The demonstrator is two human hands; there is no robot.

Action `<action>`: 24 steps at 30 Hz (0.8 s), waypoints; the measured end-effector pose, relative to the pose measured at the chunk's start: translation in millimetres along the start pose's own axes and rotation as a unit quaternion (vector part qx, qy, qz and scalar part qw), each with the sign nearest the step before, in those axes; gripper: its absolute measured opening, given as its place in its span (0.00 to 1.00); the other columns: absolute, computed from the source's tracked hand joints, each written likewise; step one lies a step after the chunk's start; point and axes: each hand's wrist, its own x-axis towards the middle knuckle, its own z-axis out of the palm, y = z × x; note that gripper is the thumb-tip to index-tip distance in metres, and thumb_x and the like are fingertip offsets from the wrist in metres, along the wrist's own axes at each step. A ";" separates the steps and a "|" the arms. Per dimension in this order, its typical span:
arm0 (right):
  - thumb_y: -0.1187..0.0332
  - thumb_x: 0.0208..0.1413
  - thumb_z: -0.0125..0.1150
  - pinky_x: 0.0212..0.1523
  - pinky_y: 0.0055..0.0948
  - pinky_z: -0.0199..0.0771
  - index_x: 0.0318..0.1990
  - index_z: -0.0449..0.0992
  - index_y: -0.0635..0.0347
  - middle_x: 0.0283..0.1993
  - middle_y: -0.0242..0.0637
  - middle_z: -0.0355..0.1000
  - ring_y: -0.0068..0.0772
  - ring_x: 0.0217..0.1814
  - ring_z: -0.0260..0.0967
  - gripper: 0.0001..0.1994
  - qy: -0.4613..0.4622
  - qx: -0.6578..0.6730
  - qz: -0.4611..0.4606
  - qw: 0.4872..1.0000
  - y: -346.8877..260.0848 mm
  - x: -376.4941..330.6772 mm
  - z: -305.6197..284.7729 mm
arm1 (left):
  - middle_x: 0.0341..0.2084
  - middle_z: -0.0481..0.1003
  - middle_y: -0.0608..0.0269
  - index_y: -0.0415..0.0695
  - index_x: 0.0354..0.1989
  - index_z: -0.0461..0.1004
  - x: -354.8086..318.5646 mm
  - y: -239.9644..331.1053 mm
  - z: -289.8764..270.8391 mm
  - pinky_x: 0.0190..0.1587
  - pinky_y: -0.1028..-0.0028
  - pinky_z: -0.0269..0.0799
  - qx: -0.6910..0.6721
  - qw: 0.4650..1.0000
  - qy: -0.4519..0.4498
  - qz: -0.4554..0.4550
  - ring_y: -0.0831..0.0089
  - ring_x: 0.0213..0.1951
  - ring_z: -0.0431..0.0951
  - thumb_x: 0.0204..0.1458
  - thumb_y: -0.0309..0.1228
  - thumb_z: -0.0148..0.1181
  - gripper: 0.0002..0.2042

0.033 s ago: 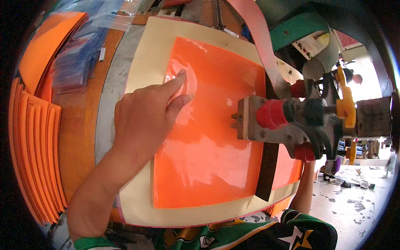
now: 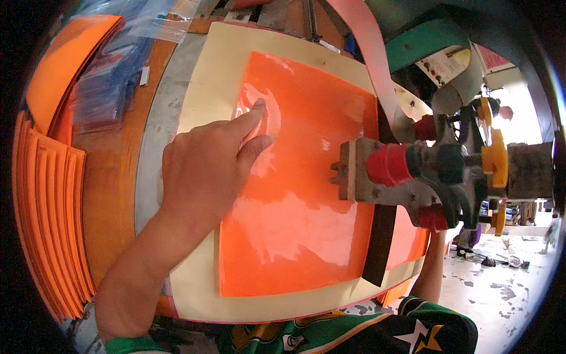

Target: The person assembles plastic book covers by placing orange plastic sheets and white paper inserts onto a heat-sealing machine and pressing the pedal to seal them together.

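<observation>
One glossy orange sheet [image 2: 295,236] lies on the cream board [image 2: 203,304]. The left hand [image 2: 203,162] rests on its left side, thumb and index finger spread, gripping nothing visible; the right hand is hidden, its state untellable. Steady, even pressure, clear of the red-knobbed machine head [image 2: 392,192], seems best.

The left hand [image 2: 203,168] rests at a glossy orange sheet's [image 2: 295,189] left edge, thumb and forefinger on its surface. The sheet lies on a cream board [image 2: 265,308]; a machine head [image 2: 389,168] with red knobs overhangs its right side, hiding the right hand. Far left, an orange stack [image 2: 50,218] sits near clear bags [image 2: 112,88].
</observation>
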 end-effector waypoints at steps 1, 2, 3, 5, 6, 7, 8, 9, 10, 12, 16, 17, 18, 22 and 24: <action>0.62 0.64 0.57 0.55 0.36 0.72 0.55 0.77 0.66 0.48 0.48 0.79 0.41 0.51 0.75 0.18 0.002 0.000 0.000 1.000 -2.4 0.1 -1.6 | 0.35 0.82 0.49 0.53 0.62 0.77 -0.6 -1.4 -1.1 0.41 0.58 0.75 -0.002 1.000 -0.001 0.005 0.55 0.35 0.82 0.62 0.50 0.60 0.24; 0.62 0.64 0.57 0.55 0.36 0.72 0.55 0.77 0.66 0.48 0.48 0.79 0.41 0.51 0.75 0.18 0.001 -0.004 0.006 1.000 -0.8 -0.6 -1.8 | 0.35 0.82 0.49 0.53 0.62 0.77 0.3 -3.8 2.6 0.41 0.58 0.75 -0.006 1.000 -0.007 0.001 0.55 0.35 0.82 0.62 0.50 0.60 0.24; 0.62 0.64 0.57 0.55 0.36 0.72 0.55 0.77 0.66 0.48 0.48 0.79 0.41 0.50 0.75 0.18 0.000 -0.006 0.009 1.000 0.5 -1.2 -2.6 | 0.35 0.82 0.49 0.53 0.62 0.77 1.0 -6.1 6.2 0.41 0.58 0.76 0.001 1.000 0.013 0.022 0.54 0.35 0.82 0.62 0.51 0.59 0.24; 0.62 0.63 0.57 0.54 0.36 0.72 0.54 0.77 0.66 0.48 0.47 0.79 0.40 0.50 0.75 0.18 0.000 -0.009 0.011 1.000 1.5 -0.6 -3.0 | 0.36 0.82 0.49 0.53 0.61 0.78 1.7 -8.5 10.1 0.41 0.57 0.76 0.006 0.999 0.031 0.042 0.54 0.35 0.82 0.62 0.51 0.59 0.24; 0.63 0.63 0.57 0.54 0.36 0.72 0.54 0.77 0.66 0.48 0.47 0.79 0.40 0.50 0.75 0.18 0.001 -0.009 0.012 1.000 0.7 -0.7 -4.0 | 0.36 0.82 0.49 0.53 0.61 0.78 1.1 -8.4 10.7 0.41 0.57 0.76 0.004 0.998 0.038 0.047 0.54 0.35 0.82 0.62 0.51 0.59 0.23; 0.63 0.63 0.57 0.54 0.36 0.72 0.54 0.77 0.66 0.48 0.47 0.79 0.40 0.50 0.75 0.18 0.002 -0.011 0.014 1.000 0.8 -2.8 -5.9 | 0.36 0.82 0.50 0.53 0.61 0.78 0.4 -7.9 11.1 0.40 0.57 0.76 0.002 0.998 0.045 0.051 0.54 0.35 0.82 0.62 0.51 0.59 0.23; 0.63 0.63 0.57 0.54 0.36 0.72 0.54 0.77 0.66 0.48 0.47 0.79 0.40 0.50 0.75 0.18 0.002 -0.011 0.014 1.000 -0.3 -1.6 -5.4 | 0.36 0.82 0.50 0.53 0.61 0.78 0.7 -6.2 8.5 0.40 0.57 0.76 0.000 0.998 0.045 0.050 0.54 0.35 0.82 0.62 0.51 0.59 0.23; 0.63 0.63 0.57 0.54 0.35 0.72 0.54 0.77 0.66 0.48 0.47 0.79 0.40 0.50 0.75 0.18 0.003 -0.013 0.015 1.000 0.0 -2.3 -6.1 | 0.35 0.82 0.49 0.53 0.61 0.78 1.2 -3.8 5.4 0.40 0.58 0.76 0.007 0.999 0.028 0.038 0.54 0.34 0.82 0.62 0.51 0.59 0.23; 0.63 0.63 0.57 0.54 0.35 0.72 0.54 0.77 0.66 0.48 0.47 0.79 0.40 0.50 0.75 0.18 0.004 -0.013 0.015 1.000 -0.2 -1.3 -7.0 | 0.35 0.82 0.49 0.53 0.61 0.78 1.5 -3.0 4.3 0.39 0.58 0.76 0.013 0.999 0.011 0.026 0.54 0.34 0.82 0.62 0.50 0.59 0.23; 0.63 0.63 0.57 0.54 0.35 0.72 0.54 0.77 0.66 0.48 0.46 0.79 0.39 0.50 0.75 0.18 0.004 -0.010 0.015 1.000 -1.4 -2.0 -6.7 | 0.34 0.82 0.49 0.53 0.61 0.78 1.5 -5.3 5.8 0.38 0.57 0.76 0.012 0.999 0.019 0.033 0.54 0.34 0.82 0.62 0.50 0.59 0.23; 0.63 0.63 0.56 0.54 0.35 0.72 0.54 0.77 0.66 0.48 0.46 0.79 0.39 0.49 0.74 0.18 0.005 -0.010 0.017 1.000 -2.7 -2.4 -4.7 | 0.32 0.81 0.49 0.52 0.61 0.78 2.2 -7.7 5.4 0.37 0.57 0.75 0.003 0.998 0.032 0.048 0.53 0.32 0.82 0.61 0.49 0.60 0.23; 0.63 0.63 0.56 0.53 0.35 0.72 0.54 0.77 0.66 0.48 0.46 0.79 0.38 0.49 0.74 0.18 0.005 -0.011 0.016 1.000 -2.7 -2.9 -5.5 | 0.32 0.81 0.49 0.52 0.61 0.78 1.9 -8.0 6.7 0.37 0.57 0.75 0.001 0.998 0.030 0.047 0.53 0.32 0.82 0.61 0.49 0.60 0.23; 0.63 0.63 0.56 0.53 0.35 0.72 0.54 0.77 0.66 0.48 0.45 0.79 0.38 0.49 0.74 0.18 0.004 -0.009 0.018 1.000 -1.9 -4.6 -5.8 | 0.31 0.81 0.50 0.52 0.61 0.78 2.0 -8.3 8.8 0.36 0.56 0.75 0.004 0.998 0.042 0.051 0.53 0.32 0.81 0.61 0.49 0.60 0.23; 0.64 0.62 0.56 0.53 0.34 0.72 0.53 0.77 0.66 0.48 0.45 0.79 0.38 0.49 0.74 0.18 0.002 -0.014 0.018 1.000 -3.0 -7.5 -8.1 | 0.30 0.80 0.50 0.53 0.60 0.78 2.6 -9.0 8.6 0.35 0.56 0.74 0.000 0.997 0.045 0.057 0.52 0.32 0.81 0.61 0.49 0.60 0.23; 0.64 0.62 0.56 0.53 0.34 0.72 0.53 0.77 0.67 0.48 0.45 0.79 0.37 0.49 0.74 0.18 0.002 -0.014 0.020 1.000 -1.0 -8.6 -8.7 | 0.30 0.80 0.50 0.53 0.60 0.78 2.1 -8.1 9.4 0.35 0.56 0.74 0.011 0.997 0.047 0.053 0.52 0.32 0.81 0.61 0.49 0.61 0.23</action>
